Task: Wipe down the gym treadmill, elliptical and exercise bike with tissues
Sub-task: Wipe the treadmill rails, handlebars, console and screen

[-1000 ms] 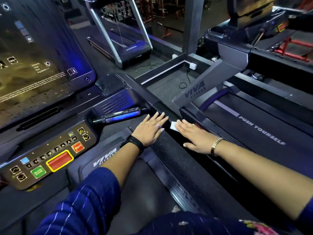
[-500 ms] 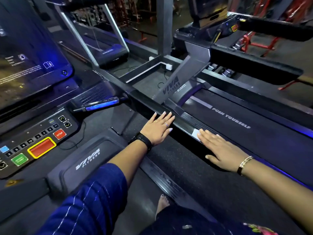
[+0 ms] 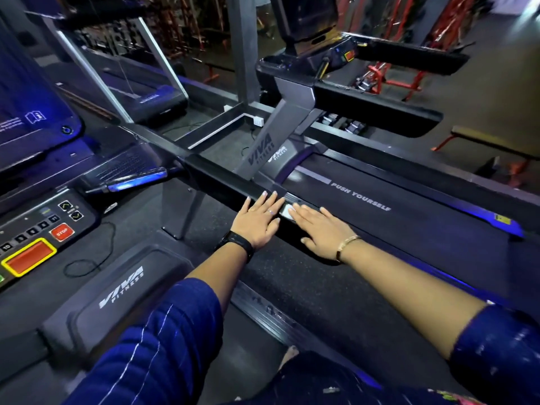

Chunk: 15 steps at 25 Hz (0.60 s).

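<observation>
A small white tissue [image 3: 285, 211] lies flat on the black handrail [image 3: 222, 180] of the treadmill I stand on. My right hand [image 3: 323, 230] presses on the tissue with straight fingers, and most of the tissue is hidden under them. My left hand [image 3: 258, 220] rests flat on the same rail just to the left, fingers spread, touching the rail but not the tissue. The treadmill's console [image 3: 38, 232] with a red stop button is at the left.
A second treadmill's belt [image 3: 394, 229], printed PUSH YOURSELF, runs along the right, with its grey upright [image 3: 271, 141] just beyond my hands. A black cord [image 3: 90, 258] loops below the console. Red racks and a bench stand at the far right.
My right hand has slid the tissue left and forward along the rail, closing up beside my left hand. My left hand has stayed on the rail. The view shifted slightly.
</observation>
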Each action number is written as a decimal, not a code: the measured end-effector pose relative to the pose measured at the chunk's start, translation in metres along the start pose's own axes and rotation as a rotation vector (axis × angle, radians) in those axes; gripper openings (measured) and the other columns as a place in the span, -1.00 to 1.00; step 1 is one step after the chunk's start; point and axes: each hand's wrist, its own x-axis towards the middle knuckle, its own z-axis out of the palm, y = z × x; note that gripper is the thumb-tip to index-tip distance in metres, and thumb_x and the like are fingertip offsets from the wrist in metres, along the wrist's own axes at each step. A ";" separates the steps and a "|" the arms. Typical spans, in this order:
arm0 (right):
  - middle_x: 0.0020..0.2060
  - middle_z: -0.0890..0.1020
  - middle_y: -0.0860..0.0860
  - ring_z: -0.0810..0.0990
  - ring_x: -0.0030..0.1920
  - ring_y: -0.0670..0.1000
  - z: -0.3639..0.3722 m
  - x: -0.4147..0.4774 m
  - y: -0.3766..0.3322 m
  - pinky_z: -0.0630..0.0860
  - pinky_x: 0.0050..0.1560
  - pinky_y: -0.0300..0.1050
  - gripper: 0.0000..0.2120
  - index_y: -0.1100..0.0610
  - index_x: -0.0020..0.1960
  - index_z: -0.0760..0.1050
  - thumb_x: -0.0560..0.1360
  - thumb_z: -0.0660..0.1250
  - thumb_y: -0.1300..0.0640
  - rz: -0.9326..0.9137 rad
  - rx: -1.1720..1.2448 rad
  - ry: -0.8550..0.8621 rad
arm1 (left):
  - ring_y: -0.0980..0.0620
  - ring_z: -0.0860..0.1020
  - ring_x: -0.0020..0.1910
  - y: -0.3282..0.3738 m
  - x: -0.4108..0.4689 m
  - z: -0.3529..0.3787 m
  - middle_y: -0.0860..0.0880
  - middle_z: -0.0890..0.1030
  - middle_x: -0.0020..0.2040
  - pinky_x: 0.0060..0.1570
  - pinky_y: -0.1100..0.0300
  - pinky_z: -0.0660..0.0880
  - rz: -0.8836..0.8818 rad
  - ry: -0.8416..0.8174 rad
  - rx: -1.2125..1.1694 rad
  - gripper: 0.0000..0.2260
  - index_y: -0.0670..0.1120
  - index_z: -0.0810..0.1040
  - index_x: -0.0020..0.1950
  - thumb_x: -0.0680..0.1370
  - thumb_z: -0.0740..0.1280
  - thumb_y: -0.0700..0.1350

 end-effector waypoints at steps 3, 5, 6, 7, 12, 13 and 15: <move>0.57 -0.03 -0.03 0.02 0.55 -0.02 0.009 -0.008 0.003 -0.01 0.51 0.01 -0.35 0.03 0.58 -0.14 0.62 0.14 0.04 0.058 0.058 0.103 | 0.03 -0.08 0.59 0.008 0.000 0.004 0.05 0.01 0.61 0.50 0.00 -0.19 -0.043 0.077 -0.012 -0.28 0.06 0.01 0.60 0.48 -0.32 0.25; 0.53 0.21 0.02 0.25 0.49 0.03 0.023 -0.032 0.016 0.17 0.47 0.05 -0.38 0.07 0.56 0.09 0.58 0.26 0.05 0.047 0.061 0.216 | 0.00 -0.08 0.59 0.017 0.003 0.007 0.03 0.02 0.61 0.51 0.00 -0.19 -0.059 0.090 -0.015 -0.20 0.02 0.02 0.61 0.41 -0.38 0.27; 0.47 0.34 0.04 0.38 0.42 0.07 0.030 -0.044 0.022 0.28 0.41 0.10 -0.39 0.09 0.51 0.24 0.53 0.37 0.06 0.024 0.067 0.301 | 0.00 -0.09 0.59 0.022 0.003 0.008 0.01 0.01 0.61 0.51 0.00 -0.20 -0.069 0.083 -0.011 -0.19 0.00 0.01 0.61 0.41 -0.39 0.27; 0.39 0.45 0.06 0.48 0.34 0.09 0.037 -0.054 0.026 0.38 0.34 0.13 -0.40 0.12 0.45 0.36 0.47 0.45 0.07 0.008 0.073 0.389 | 0.00 -0.10 0.59 0.027 0.002 0.009 0.01 -0.01 0.61 0.51 0.00 -0.20 -0.082 0.078 -0.010 -0.18 -0.01 -0.01 0.61 0.40 -0.39 0.28; 0.52 0.23 0.02 0.26 0.48 0.00 0.025 -0.049 0.040 0.09 0.49 0.11 -0.33 0.09 0.56 0.11 0.56 0.30 -0.05 -0.042 0.019 0.269 | -0.01 -0.12 0.59 0.041 0.005 0.010 -0.01 -0.03 0.62 0.51 -0.02 -0.20 -0.178 0.057 0.004 -0.28 -0.04 -0.03 0.61 0.53 -0.24 0.30; 0.56 0.11 0.00 0.12 0.53 -0.03 0.018 -0.044 0.041 -0.05 0.51 0.08 -0.31 0.07 0.58 -0.04 0.59 0.20 -0.10 -0.038 0.021 0.182 | -0.02 -0.12 0.59 0.044 0.006 0.010 -0.03 -0.03 0.62 0.52 -0.02 -0.19 -0.205 0.050 0.005 -0.35 -0.05 -0.03 0.61 0.60 -0.15 0.26; 0.57 0.05 0.03 0.05 0.55 -0.01 0.014 -0.042 0.042 -0.05 0.52 0.04 -0.30 0.09 0.58 -0.09 0.60 0.17 -0.10 -0.056 0.067 0.113 | -0.04 -0.11 0.59 0.054 0.008 0.009 -0.06 -0.02 0.61 0.52 -0.03 -0.17 -0.266 0.048 0.000 -0.37 -0.08 -0.01 0.61 0.62 -0.09 0.23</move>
